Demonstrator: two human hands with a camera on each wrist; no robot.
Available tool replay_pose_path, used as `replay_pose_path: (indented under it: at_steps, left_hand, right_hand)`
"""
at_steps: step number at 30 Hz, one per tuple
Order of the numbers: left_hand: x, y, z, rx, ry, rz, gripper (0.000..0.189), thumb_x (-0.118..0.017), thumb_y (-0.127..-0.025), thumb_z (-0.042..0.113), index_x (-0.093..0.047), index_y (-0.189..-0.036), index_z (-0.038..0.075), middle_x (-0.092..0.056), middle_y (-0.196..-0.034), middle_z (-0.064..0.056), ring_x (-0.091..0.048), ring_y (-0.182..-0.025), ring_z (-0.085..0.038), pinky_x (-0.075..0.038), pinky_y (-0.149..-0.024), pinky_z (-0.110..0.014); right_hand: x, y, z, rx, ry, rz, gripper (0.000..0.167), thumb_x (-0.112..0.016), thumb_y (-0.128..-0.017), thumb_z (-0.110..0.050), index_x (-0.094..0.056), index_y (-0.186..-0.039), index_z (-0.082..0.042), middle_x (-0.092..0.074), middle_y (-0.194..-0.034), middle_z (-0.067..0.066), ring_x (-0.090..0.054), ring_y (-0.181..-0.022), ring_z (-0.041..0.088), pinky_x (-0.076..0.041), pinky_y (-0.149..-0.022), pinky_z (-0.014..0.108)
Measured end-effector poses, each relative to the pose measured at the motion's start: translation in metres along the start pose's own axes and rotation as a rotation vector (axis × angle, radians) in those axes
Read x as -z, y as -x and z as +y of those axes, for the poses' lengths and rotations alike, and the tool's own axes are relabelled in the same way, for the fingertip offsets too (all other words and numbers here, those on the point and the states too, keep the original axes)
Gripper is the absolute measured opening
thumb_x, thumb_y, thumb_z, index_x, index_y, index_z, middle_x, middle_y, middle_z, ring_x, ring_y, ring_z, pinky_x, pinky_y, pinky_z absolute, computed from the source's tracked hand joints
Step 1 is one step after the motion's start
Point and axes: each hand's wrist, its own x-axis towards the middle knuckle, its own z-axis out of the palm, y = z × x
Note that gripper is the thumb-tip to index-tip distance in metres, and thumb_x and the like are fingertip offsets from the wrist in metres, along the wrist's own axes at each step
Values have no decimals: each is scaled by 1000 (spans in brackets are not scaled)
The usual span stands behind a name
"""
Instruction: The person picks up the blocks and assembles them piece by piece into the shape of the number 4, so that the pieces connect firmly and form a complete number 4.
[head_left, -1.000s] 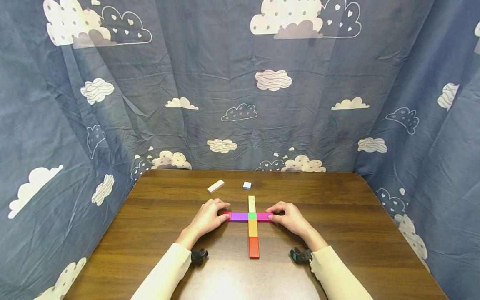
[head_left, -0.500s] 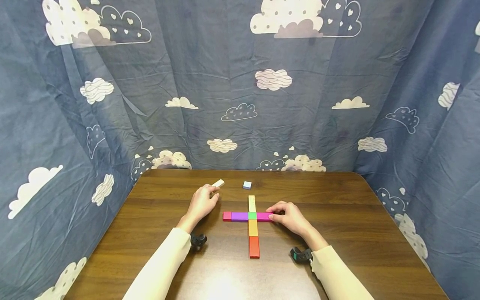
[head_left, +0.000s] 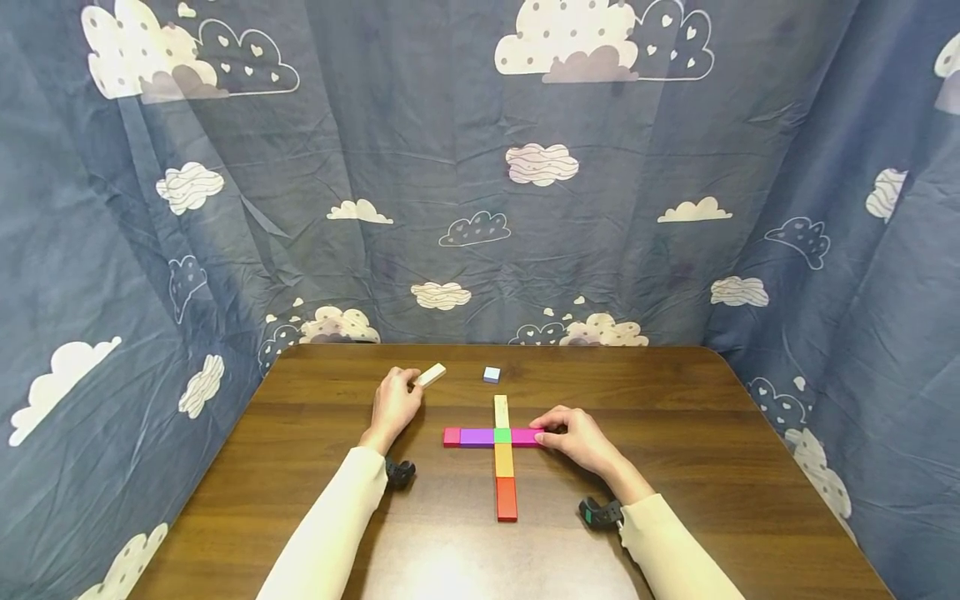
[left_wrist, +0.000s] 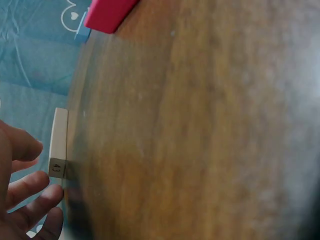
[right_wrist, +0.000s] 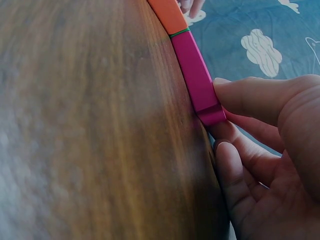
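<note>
A pale wooden block (head_left: 431, 375) lies slantwise at the back of the table, with "43" on its end in the left wrist view. My left hand (head_left: 396, 404) is at its near end, fingers loosely bent; a small gap shows between thumb and block (left_wrist: 58, 132). Coloured blocks form a flat cross. My right hand (head_left: 577, 436) holds the outer end of its magenta arm (head_left: 522, 437) between thumb and fingers. Around the green centre (head_left: 502, 436) are a purple block (head_left: 477, 437) with a pink-red end piece (head_left: 452, 437), a cream block (head_left: 501, 411), an orange block (head_left: 503, 460) and a red block (head_left: 507, 500).
A small light-blue block (head_left: 491, 375) sits behind the cross, right of the pale block. The brown wooden table (head_left: 660, 417) extends to both sides. A blue cloud-patterned curtain (head_left: 420, 150) hangs behind and beside it.
My left hand has let go of the pink-red end piece and moved back and left to the pale block's near end. My right hand stays on the magenta block. The view has shifted slightly.
</note>
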Motion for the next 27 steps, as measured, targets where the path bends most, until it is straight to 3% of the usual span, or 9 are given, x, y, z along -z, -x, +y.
replay_pose_path:
  at_steps: [10,15,27]
  left_hand:
    - [-5,-11,-1,96,-2,-34,29,-72,-90,16,-75,-115,3,-66,-102,-15,-63,-96,-37,-49,-83,-50]
    - [-8,-11,-4,104,-24,-13,24,-73,-88,15,-77,-108,2,-66,-97,-14,-63,-91,-37,-50,-79,-49]
    - [-7,-14,0,133,-73,-65,19,-73,-90,16,-78,-106,8,-66,-100,-11,-63,-96,-37,-50,-80,-50]
  right_hand:
    - [0,0,2,-1,-5,-1,19,-79,-87,-17,-79,-105,-13,-70,-98,-2,-63,-91,14,-49,-82,32]
    - [-1,1,2,-3,-9,-9,18,-79,-87,-18,-79,-105,-14,-70,-98,-3,-63,-91,14,-49,-83,32]
    - [1,0,2,-3,-12,-19,19,-79,-87,-16,-79,-106,-13,-70,-99,-2,-62,-91,16,-48,-82,34]
